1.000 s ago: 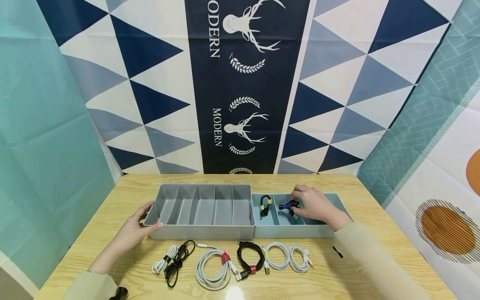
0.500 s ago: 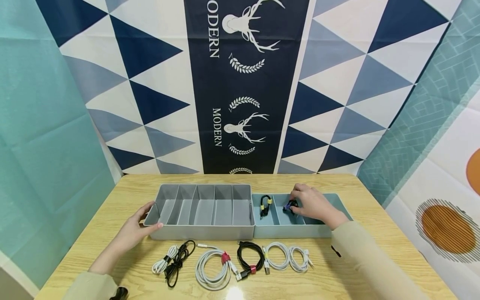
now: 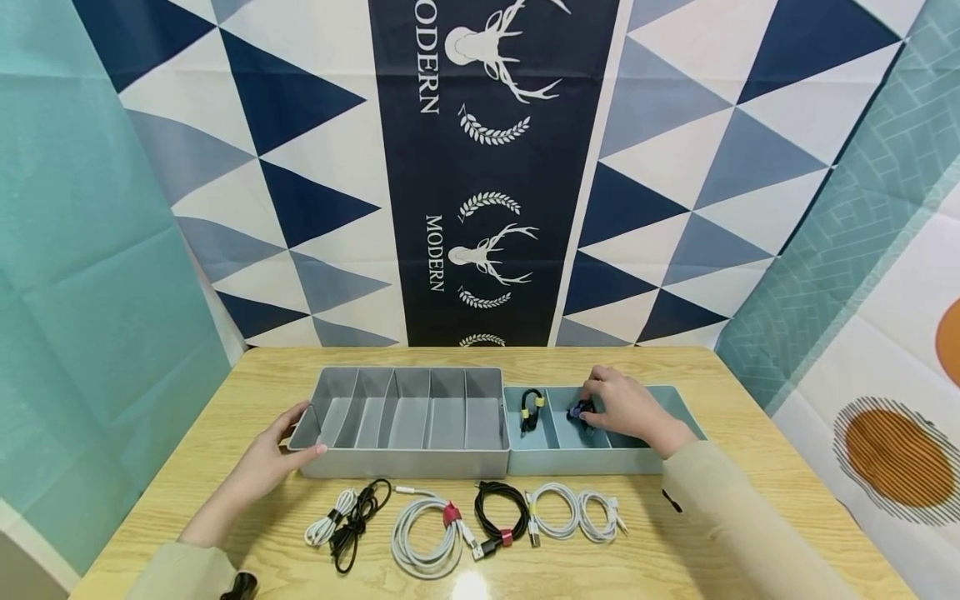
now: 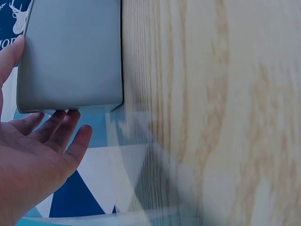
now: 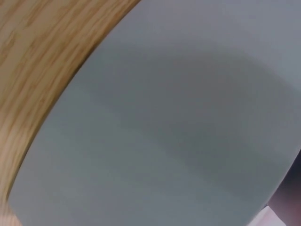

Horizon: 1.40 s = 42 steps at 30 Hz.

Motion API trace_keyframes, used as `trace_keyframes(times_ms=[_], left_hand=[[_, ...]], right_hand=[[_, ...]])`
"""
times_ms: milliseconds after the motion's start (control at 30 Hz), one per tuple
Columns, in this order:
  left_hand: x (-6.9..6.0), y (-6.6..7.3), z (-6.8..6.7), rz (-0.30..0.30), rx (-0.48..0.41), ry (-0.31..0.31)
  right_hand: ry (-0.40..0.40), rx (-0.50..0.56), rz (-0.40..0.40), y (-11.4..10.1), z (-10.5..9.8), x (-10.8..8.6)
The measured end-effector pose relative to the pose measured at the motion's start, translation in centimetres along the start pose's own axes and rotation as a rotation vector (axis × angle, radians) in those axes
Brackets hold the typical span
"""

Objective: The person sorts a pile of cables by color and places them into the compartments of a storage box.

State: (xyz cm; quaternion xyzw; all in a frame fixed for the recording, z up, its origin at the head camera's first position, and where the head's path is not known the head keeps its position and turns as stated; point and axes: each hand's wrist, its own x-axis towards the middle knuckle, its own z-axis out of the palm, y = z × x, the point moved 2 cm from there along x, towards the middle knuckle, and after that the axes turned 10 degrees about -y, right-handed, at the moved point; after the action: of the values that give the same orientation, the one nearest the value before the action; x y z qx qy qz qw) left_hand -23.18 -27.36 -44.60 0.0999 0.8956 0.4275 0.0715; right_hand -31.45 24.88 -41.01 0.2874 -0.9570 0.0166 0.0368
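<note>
In the head view the left hand [image 3: 266,458] rests on the left end of the grey divided box [image 3: 405,463], thumb on the front rim; in the left wrist view its fingers touch the end of the grey box [image 4: 70,56]. The right hand [image 3: 626,407] reaches into the blue divided box [image 3: 585,462] and pinches a small dark cable with a purple tie [image 3: 577,411] in the second compartment from the left. A black cable with yellow ties [image 3: 531,412] lies in the leftmost one. The right wrist view is filled by a box wall [image 5: 164,117]; the fingers are hidden there.
Along the front of the wooden table [image 3: 285,575] lie a small white cable [image 3: 330,520], a black cable [image 3: 356,525], a large white coil with a red tie [image 3: 427,537], a black coil with a red tie [image 3: 501,512] and two white coils [image 3: 555,510]. A patterned cloth stands behind.
Inside its compartment, the purple-tied cable has shifted and turned slightly, and now shows less beside the right fingers. The left hand and both boxes have stayed in place.
</note>
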Motion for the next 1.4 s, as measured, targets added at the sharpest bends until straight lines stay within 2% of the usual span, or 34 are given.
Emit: trace_keyframes(times_ms=[333,800,1000,1400], left_hand=[[0.0,0.0,0.0,-0.005,-0.011,-0.01],[0.0,0.2,0.0,-0.006,-0.013,-0.005],[0.0,0.2,0.0,-0.014,-0.005,-0.013],[0.1,0.0,-0.1,-0.013,-0.003,-0.012]], right_hand=[[0.016,0.057,-0.021,-0.1,-0.5,-0.6],[0.042,0.091,-0.03,-1.8,-3.3,-2.1],[0.091,0.138,-0.039,-2.3,-4.5,-2.9],[0.16,0.12,-0.059,-3.5,-6.5,-4.1]])
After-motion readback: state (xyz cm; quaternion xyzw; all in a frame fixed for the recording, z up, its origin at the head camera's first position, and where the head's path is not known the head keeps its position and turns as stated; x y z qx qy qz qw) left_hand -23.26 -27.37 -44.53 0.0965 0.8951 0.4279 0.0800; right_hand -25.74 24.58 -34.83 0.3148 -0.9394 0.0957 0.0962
